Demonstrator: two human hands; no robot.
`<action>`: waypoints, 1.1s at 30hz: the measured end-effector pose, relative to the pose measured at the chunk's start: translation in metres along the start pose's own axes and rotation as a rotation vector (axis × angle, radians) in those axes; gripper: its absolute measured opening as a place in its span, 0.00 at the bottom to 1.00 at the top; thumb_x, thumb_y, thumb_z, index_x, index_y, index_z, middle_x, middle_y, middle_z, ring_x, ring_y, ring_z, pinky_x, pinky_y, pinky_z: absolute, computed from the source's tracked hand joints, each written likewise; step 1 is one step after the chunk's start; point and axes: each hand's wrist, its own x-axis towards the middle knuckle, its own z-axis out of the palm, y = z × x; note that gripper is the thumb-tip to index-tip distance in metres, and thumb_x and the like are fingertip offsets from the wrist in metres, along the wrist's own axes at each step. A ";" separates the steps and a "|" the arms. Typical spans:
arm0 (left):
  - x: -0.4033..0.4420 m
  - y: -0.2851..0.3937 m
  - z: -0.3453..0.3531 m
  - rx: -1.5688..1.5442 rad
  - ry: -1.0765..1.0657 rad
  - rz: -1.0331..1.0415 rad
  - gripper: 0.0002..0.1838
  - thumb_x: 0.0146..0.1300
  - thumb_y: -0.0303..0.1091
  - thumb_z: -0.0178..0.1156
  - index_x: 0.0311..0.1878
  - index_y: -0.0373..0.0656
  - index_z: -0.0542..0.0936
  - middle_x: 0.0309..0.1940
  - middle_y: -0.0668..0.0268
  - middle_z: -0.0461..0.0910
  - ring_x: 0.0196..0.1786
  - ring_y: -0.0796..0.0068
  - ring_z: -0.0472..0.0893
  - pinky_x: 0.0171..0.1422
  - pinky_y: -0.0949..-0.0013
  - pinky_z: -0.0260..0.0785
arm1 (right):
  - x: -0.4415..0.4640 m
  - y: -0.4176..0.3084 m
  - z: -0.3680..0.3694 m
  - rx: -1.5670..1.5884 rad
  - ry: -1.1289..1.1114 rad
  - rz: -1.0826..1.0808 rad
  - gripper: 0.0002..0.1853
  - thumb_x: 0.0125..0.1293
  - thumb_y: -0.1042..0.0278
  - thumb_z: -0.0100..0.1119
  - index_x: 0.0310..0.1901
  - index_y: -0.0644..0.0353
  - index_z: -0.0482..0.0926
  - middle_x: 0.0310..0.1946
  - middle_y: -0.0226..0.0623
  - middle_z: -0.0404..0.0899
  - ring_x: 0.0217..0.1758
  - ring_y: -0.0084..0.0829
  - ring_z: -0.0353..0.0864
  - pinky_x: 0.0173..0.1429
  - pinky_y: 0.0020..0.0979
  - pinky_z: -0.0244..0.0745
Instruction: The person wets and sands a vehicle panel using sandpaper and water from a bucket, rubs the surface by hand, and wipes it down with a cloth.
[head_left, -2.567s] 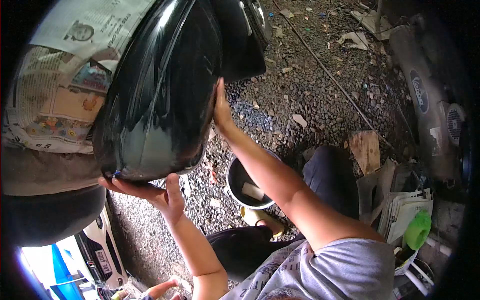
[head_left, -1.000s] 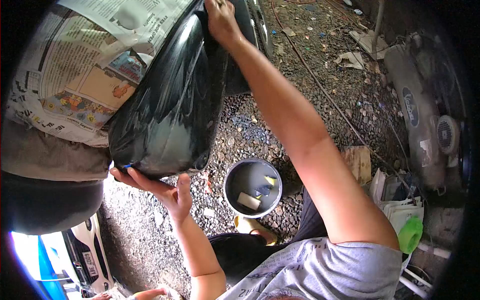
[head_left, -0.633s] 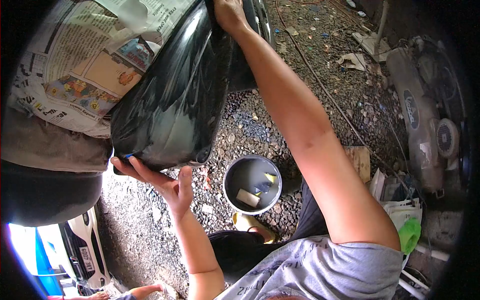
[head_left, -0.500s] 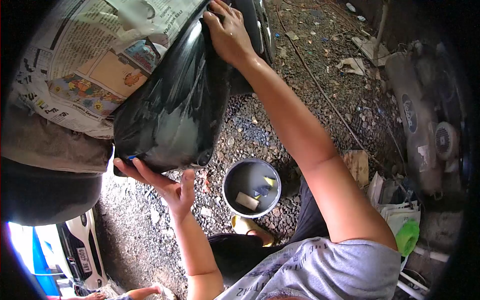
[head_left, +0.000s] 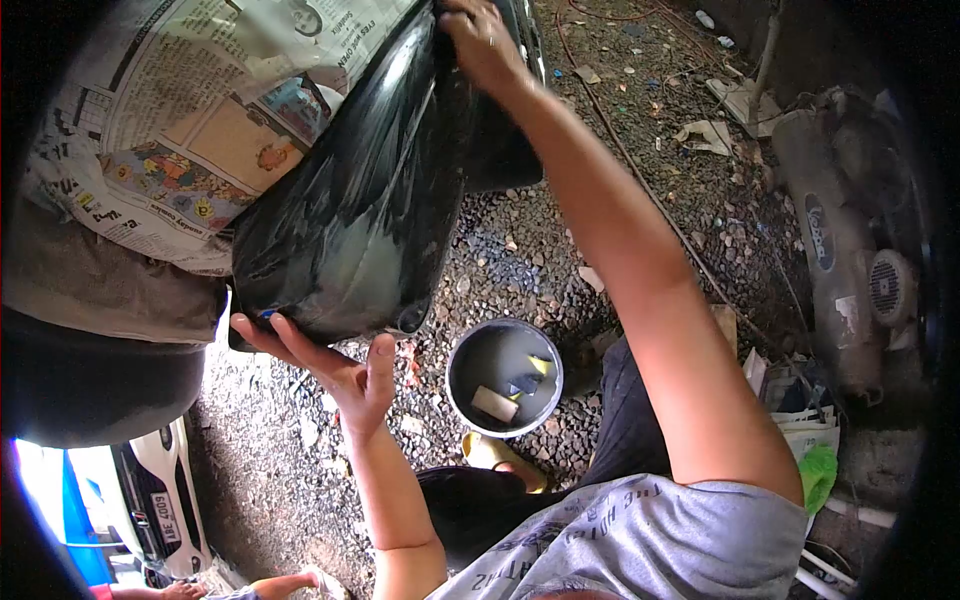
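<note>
A black, glossy, wet-looking body panel with pale streaks hangs in front of me, tapering toward the top. Against its lower left edge rests my left hand, fingers stretched out and thumb apart. My right hand is high on the panel near its narrow upper end. Its fingers are bent and pressed to the surface; whatever may be under them is hidden. Printed newspaper covers the part beside the panel. Below stands a round bucket of cloudy water, with a pale block and yellow and dark pieces in it.
Gravel covers the ground, with a thin cable across it. A dusty engine cover lies at the right, near papers and a green bag. A white car front and another person's foot show lower left.
My right hand has slid up and slightly right along the panel. My left hand keeps its place at the lower edge. The view has shifted slightly.
</note>
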 end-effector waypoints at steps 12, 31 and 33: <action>-0.004 0.001 0.001 0.034 0.016 -0.054 0.55 0.63 0.61 0.65 0.83 0.58 0.42 0.83 0.52 0.26 0.84 0.48 0.28 0.83 0.38 0.29 | -0.125 -0.229 -0.049 0.329 -0.042 -0.065 0.32 0.72 0.51 0.53 0.71 0.62 0.68 0.74 0.52 0.65 0.79 0.52 0.59 0.81 0.52 0.48; -0.005 -0.012 0.002 0.117 0.035 -0.005 0.55 0.62 0.66 0.63 0.83 0.56 0.42 0.83 0.53 0.28 0.84 0.49 0.30 0.83 0.39 0.28 | -0.133 -0.117 -0.001 0.452 0.109 0.257 0.38 0.77 0.44 0.45 0.79 0.60 0.55 0.81 0.51 0.48 0.84 0.52 0.45 0.85 0.46 0.37; -0.006 -0.009 0.003 0.107 0.042 -0.023 0.56 0.62 0.66 0.63 0.83 0.56 0.43 0.83 0.53 0.28 0.84 0.49 0.30 0.83 0.39 0.28 | -0.090 -0.061 0.007 0.506 0.123 0.450 0.39 0.77 0.41 0.46 0.79 0.60 0.54 0.80 0.51 0.50 0.84 0.46 0.45 0.85 0.40 0.39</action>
